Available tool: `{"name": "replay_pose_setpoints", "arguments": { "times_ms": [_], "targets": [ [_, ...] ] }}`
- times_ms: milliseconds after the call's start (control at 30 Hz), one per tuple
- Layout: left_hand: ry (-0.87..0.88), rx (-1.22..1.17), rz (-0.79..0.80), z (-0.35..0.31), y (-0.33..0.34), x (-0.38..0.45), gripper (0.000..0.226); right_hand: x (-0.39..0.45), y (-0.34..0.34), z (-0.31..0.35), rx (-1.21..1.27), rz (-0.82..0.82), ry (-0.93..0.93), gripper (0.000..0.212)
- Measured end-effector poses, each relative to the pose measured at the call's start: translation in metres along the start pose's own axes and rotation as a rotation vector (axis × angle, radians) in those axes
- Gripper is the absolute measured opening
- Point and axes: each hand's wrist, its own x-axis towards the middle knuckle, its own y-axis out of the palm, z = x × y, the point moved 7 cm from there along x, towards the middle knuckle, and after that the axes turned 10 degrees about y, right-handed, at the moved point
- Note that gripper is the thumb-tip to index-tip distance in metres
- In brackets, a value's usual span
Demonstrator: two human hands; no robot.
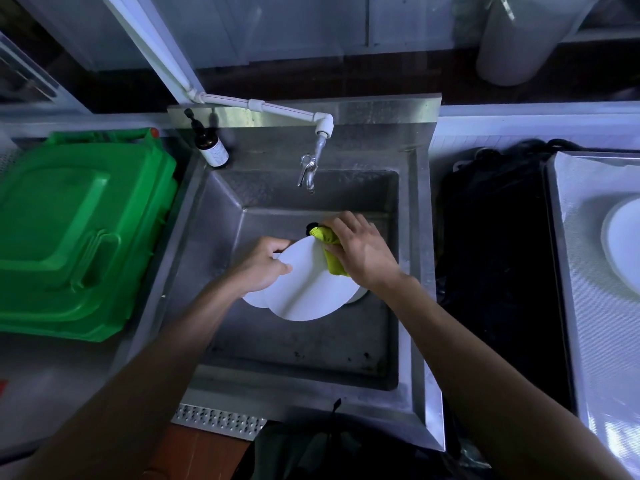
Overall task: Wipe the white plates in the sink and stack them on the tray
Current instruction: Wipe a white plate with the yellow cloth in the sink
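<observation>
A white plate (306,289) is held tilted over the steel sink (304,355). My left hand (263,265) grips its left rim, thumb on the face. My right hand (363,251) holds a yellow-green cloth (330,251) bunched against the plate's upper right edge. More white plates (254,299) lie beneath it in the sink, mostly hidden. On the far right, a white plate (625,244) lies on the metal tray (581,271), cut off by the frame edge.
A tap (310,168) on a white pipe hangs over the sink's back. A dark pump bottle (209,145) stands at the sink's back left corner. A green plastic bin lid (76,233) fills the left. A dark gap lies between sink and tray.
</observation>
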Motion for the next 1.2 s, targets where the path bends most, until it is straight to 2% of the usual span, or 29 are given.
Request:
{"name": "replay_pose_setpoints", "arguments": {
  "times_ms": [133,333,467,533,600,700,767,833,933,1000,1200],
  "targets": [
    [0.009,0.058,0.003,-0.004,0.003,0.004,0.056,-0.001,0.002,0.009,-0.08,-0.026,-0.021,0.033],
    [0.087,-0.013,-0.051,-0.005,0.018,0.004,0.059,-0.006,-0.003,0.001,-0.11,-0.099,0.075,0.025],
    [0.148,-0.06,-0.202,0.003,0.02,-0.004,0.032,-0.012,-0.012,-0.017,-0.07,-0.167,0.156,0.027],
    [0.122,-0.09,-0.245,0.017,0.023,-0.011,0.018,-0.015,-0.02,-0.025,-0.031,-0.233,0.178,0.028],
    [-0.016,-0.207,-0.292,0.037,0.03,-0.021,0.015,-0.019,-0.03,-0.031,0.026,-0.322,0.201,0.031],
    [-0.322,-0.577,-0.453,0.069,0.044,-0.043,0.008,-0.022,-0.038,-0.038,0.058,-0.403,0.244,0.037],
    [-0.49,-0.927,-0.335,0.071,0.07,-0.049,0.034,-0.024,-0.04,-0.039,0.073,-0.452,0.251,0.043],
    [-0.517,-1.23,-0.179,0.055,0.084,-0.044,0.059,-0.027,-0.039,-0.037,0.088,-0.495,0.243,0.044],
    [-0.488,-1.417,-0.165,0.029,0.077,-0.025,0.075,-0.03,-0.032,-0.031,0.089,-0.509,0.237,0.039],
    [-0.504,-1.433,-0.207,0.018,0.072,-0.014,0.071,-0.033,-0.027,-0.028,0.093,-0.509,0.229,0.038],
    [-0.536,-1.574,-0.361,0.012,0.065,-0.001,0.029,-0.046,-0.018,-0.025,0.129,-0.496,0.165,0.032]
  ]
}}
